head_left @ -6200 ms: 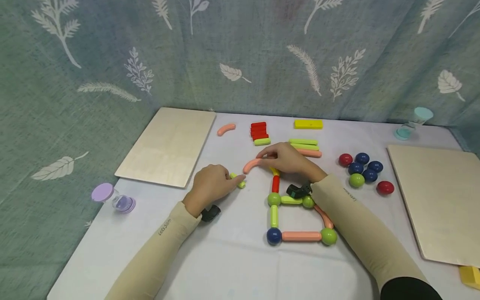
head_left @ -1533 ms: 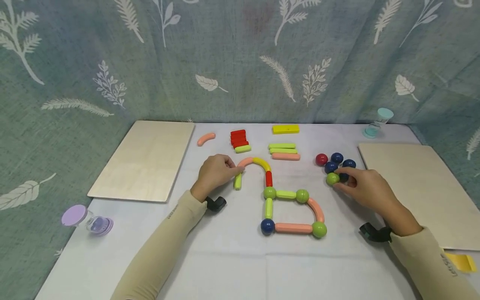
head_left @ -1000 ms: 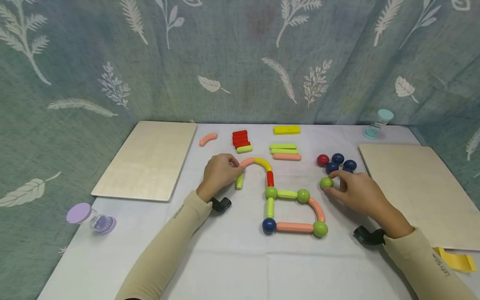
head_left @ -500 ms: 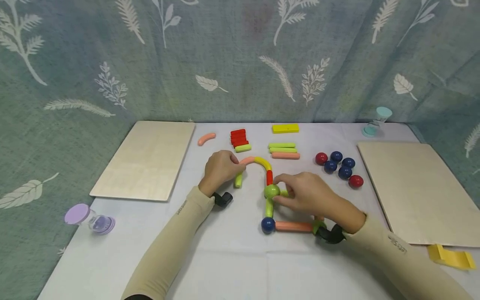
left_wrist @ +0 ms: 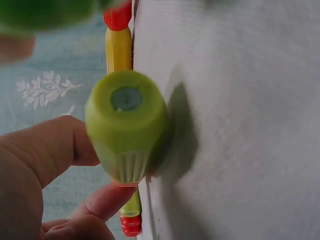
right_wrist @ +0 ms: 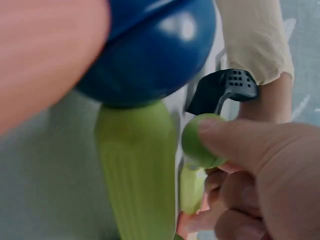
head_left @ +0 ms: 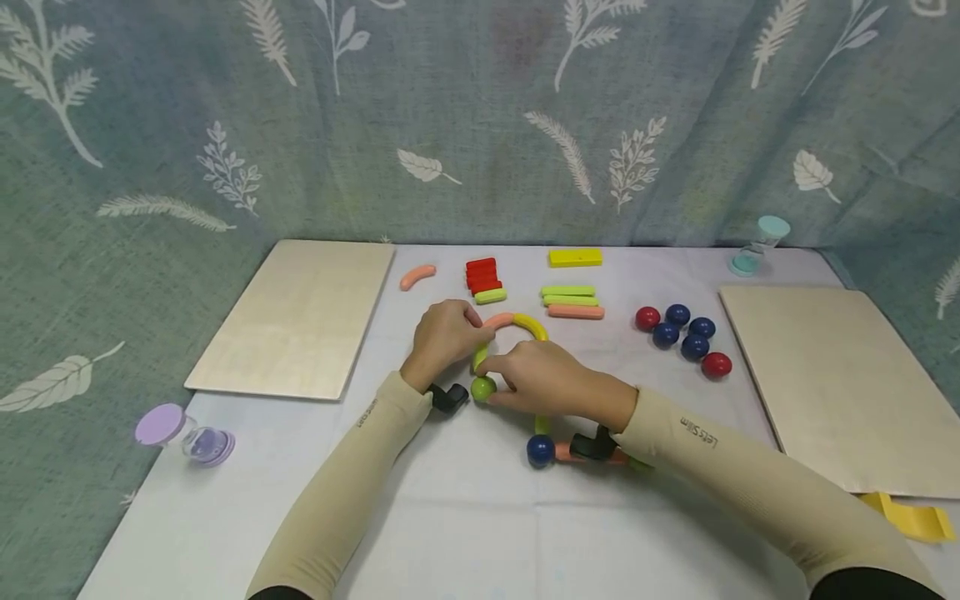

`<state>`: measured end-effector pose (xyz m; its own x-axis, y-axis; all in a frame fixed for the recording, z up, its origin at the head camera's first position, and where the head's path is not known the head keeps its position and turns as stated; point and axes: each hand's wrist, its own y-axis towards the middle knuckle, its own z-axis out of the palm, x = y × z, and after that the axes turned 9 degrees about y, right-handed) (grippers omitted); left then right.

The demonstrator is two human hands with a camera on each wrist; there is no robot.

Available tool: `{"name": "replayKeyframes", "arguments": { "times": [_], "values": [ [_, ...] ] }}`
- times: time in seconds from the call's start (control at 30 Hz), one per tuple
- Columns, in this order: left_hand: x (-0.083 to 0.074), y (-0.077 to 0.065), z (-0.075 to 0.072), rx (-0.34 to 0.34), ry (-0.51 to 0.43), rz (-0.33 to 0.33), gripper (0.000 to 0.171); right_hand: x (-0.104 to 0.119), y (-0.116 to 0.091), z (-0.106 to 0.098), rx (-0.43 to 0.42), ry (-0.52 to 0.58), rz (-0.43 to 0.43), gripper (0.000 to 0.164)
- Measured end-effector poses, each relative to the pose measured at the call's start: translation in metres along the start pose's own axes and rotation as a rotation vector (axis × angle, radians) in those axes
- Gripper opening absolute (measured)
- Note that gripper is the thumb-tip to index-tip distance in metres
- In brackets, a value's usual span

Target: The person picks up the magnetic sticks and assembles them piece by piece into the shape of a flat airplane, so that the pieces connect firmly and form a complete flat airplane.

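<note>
My left hand point(head_left: 446, 340) pinches a light green magnetic rod point(left_wrist: 131, 120) near where it meets a curved pink rod point(head_left: 498, 320). A curved yellow rod point(head_left: 532, 325) continues the arch to the right. Between thumb and fingers, my right hand point(head_left: 551, 379) holds a green ball point(head_left: 482, 389) at the green rod's lower end. In the right wrist view the ball point(right_wrist: 200, 142) looks to be touching that rod or very near it. Beneath my right arm lies the rest of the joined figure, with a blue ball point(head_left: 541, 450) at its lower left corner. The arm hides much of it.
Loose red rods point(head_left: 481, 272), green rods point(head_left: 567, 292) and a yellow block point(head_left: 575, 257) lie at the back. Several blue and red balls point(head_left: 664, 336) sit on the right. Boards point(head_left: 296, 317) point(head_left: 847, 375) flank both sides, with a purple sand timer point(head_left: 183, 435) at left.
My right hand has taken the green ball from the ball group and carried it left across the figure to the green rod's lower end. My left hand stays by the pink and green rods.
</note>
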<state>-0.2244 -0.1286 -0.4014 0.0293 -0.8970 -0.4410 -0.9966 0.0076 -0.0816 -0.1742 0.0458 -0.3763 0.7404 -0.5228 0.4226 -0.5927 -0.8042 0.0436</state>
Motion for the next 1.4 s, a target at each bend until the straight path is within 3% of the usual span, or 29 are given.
{"name": "replayKeyframes", "arguments": {
  "times": [0.23,0.47,0.83,1.13,1.27,1.4],
  "values": [
    [-0.001,0.0,-0.001,0.003,0.018,0.005,0.02,-0.006,0.005,0.003,-0.041,-0.006,-0.047,0.027],
    [-0.001,-0.001,0.0,0.015,0.014,-0.006,0.023,-0.009,0.005,0.005,-0.044,-0.004,0.004,0.031],
    [0.001,0.001,0.001,0.016,0.007,0.023,0.022,-0.007,0.008,0.007,-0.039,0.014,0.004,0.035],
    [0.004,0.002,0.001,-0.001,-0.022,0.061,0.029,-0.013,-0.01,-0.011,-0.016,0.054,0.136,0.037],
    [0.006,0.001,-0.002,-0.006,-0.036,0.122,0.027,-0.025,-0.03,-0.022,-0.051,0.112,0.198,0.033],
    [0.012,-0.007,-0.011,-0.01,-0.065,0.25,0.022,-0.036,-0.049,-0.025,-0.072,0.129,0.235,0.028]
  ]
}}
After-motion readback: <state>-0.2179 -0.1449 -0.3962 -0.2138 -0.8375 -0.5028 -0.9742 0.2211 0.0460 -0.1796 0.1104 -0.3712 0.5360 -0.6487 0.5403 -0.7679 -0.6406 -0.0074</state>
